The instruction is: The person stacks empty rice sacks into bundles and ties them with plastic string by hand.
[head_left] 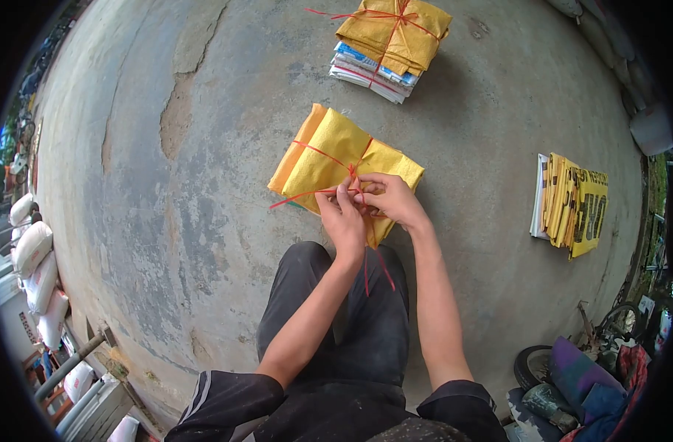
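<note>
A bundle of folded yellow sacks [329,140] lies on the concrete just beyond my knees. Red plastic string [318,151] crosses over it and meets in a bunch near its centre. My left hand [342,221] is over the near side of the bundle, fingers closed on the string. Right beside it, my right hand [390,199] pinches the string too, its fingertips almost touching those of the left. One string end sticks out to the left, and loose ends hang down toward my knees. The fingers partly hide the crossing.
A taller tied stack of yellow and white sacks [395,37] stands farther ahead. Folded yellow sacks with black print [576,206] lie at the right. Full white sacks [38,272] line the left edge. Cloths and a wheel [532,366] are at the lower right. The concrete floor [204,243] is cracked.
</note>
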A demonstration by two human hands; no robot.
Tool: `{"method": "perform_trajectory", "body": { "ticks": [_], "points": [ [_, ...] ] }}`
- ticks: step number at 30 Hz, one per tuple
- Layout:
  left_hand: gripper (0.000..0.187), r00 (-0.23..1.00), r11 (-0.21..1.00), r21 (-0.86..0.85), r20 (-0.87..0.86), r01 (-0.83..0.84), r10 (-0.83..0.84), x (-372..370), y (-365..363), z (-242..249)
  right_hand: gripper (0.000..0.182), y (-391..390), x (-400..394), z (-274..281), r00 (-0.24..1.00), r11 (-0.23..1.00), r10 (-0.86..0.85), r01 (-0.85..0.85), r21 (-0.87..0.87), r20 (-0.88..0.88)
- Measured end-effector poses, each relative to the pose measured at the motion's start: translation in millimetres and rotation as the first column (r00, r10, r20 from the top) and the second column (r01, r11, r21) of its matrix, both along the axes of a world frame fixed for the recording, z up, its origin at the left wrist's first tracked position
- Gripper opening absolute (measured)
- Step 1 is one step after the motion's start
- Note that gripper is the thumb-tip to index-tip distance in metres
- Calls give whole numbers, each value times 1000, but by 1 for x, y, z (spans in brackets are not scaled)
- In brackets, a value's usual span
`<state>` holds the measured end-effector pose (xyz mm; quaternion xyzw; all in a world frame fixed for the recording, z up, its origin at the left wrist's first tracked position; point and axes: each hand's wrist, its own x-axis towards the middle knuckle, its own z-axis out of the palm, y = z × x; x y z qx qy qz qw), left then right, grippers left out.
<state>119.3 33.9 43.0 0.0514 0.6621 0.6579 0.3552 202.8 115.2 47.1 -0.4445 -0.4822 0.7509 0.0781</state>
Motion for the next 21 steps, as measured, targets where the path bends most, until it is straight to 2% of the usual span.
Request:
{"method": "perform_trajectory", "body": {
  "ticks": [1,3,4,5,7,9,11,12,14,15,17,18,19,20,21],
  "points": [
    [19,1000,1000,-2,2,2,-2,-1,2,-2,33,-2,1,-6,1000,998,-21,21,62,4],
    [21,961,995,37,263,-93,80,-5,5,-3,39,-7,1,-25,999,991,-43,42,124,4],
    [21,962,995,36,261,-92,80,-7,5,-4,38,-11,0,-36,996,930,-78,59,364,37],
    [20,947,998,35,320,-43,30,-8,4,-6,37,-14,2,-47,991,810,-121,63,583,62],
    [19,926,999,38,377,6,-20,-8,4,-11,31,-18,-5,-17,984,781,-134,34,624,114],
    [19,942,997,46,326,69,-80,-8,4,-12,26,-18,-9,-3,975,749,-150,2,663,166],
    [19,956,993,45,268,113,-121,-9,5,-9,14,-19,-9,-1,948,594,-164,-125,795,272],
    [19,964,987,43,210,154,-160,-11,5,-6,14,-18,-9,0,949,595,-163,-125,794,271],
    [19,961,984,73,212,165,-177,-16,6,-10,13,-15,-8,3,888,434,-113,-359,826,445],
    [19,957,979,105,215,176,-195,-18,7,-9,13,-15,-7,2,889,433,-113,-359,827,445],
    [19,963,978,116,189,173,-193,-17,6,-7,10,-15,-6,-2,838,228,-162,-483,846,522],
    [18,968,977,126,165,170,-189,-17,7,-6,10,-13,-4,-4,838,226,-161,-482,846,521],
    [18,968,977,128,164,169,-189,-19,7,-6,10,-10,-2,-6,858,321,-195,-403,857,476],
    [18,972,969,85,18,230,-232,-22,7,-7,10,-7,1,-8,871,412,-232,-315,855,433],
    [18,953,959,32,-127,282,-276,-24,7,-6,10,-4,2,-8,871,411,-230,-317,855,433]
  ]
}}
